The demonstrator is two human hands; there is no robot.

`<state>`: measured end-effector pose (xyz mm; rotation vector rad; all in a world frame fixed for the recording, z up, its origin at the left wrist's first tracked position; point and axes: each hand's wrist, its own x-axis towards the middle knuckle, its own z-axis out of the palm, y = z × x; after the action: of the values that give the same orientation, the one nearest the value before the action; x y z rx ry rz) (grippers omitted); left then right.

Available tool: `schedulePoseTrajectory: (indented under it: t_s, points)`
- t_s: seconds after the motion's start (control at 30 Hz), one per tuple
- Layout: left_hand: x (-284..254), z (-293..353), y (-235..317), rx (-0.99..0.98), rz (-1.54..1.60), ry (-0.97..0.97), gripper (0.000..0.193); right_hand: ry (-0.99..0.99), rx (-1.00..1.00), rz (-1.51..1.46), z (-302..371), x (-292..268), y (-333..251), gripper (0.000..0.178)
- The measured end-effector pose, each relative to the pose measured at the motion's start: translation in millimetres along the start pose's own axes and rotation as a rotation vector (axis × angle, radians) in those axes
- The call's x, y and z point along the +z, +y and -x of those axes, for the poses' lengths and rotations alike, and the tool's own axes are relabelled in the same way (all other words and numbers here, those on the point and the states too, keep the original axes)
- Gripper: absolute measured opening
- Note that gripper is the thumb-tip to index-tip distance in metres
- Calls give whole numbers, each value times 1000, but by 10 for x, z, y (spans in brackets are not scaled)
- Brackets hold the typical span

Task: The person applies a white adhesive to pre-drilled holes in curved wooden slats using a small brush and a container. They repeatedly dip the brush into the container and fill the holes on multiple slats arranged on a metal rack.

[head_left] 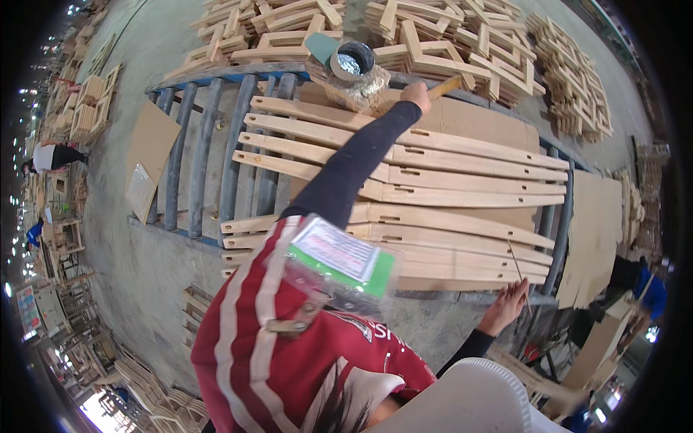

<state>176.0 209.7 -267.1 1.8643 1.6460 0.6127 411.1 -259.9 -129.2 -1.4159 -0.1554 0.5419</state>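
Observation:
My left hand [415,98] reaches across to the far side, its fingers closed round a flat yellow-brown strip [445,87]. Near the close right end, my right hand [507,307] is closed on a thin stick [516,263] that points up over the wood. Between them lie several long, slightly bent wooden slats [476,179] with small slots, side by side in two groups. My left sleeve covers part of them. Just left of my left hand, a dark round container [352,60] with a shiny inside stands on a plastic-wrapped bundle [361,90].
The slats rest over cardboard [505,130] on a roller conveyor [208,151]. A brown board [150,155] lies on its left end; a cardboard sheet [595,231] is at the right. Wooden frames [433,50] are piled behind. A person [54,156] stands far left.

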Motion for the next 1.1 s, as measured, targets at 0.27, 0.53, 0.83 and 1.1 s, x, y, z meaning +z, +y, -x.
schedulePoseTrajectory:
  t_s: [0.27, 0.53, 0.83, 1.1]
  points:
    - [-3, 348, -229, 269, -137, 265, 20, 16, 42, 124, -326, 386, -71, 29]
    - [-2565, 720, -106, 260, 38, 777, 18, -223, 57, 96, -457, 1129, 130, 35]
    - [-2953, 1490, -314, -26, 769, 450, 24, -899, 190, 172, 716, 2749, 985, 36]
    - [-2846, 5775, -1623, -615, 1130, 1184, 20, -1713, 449, 301, 3275, 3367, 1694, 35]
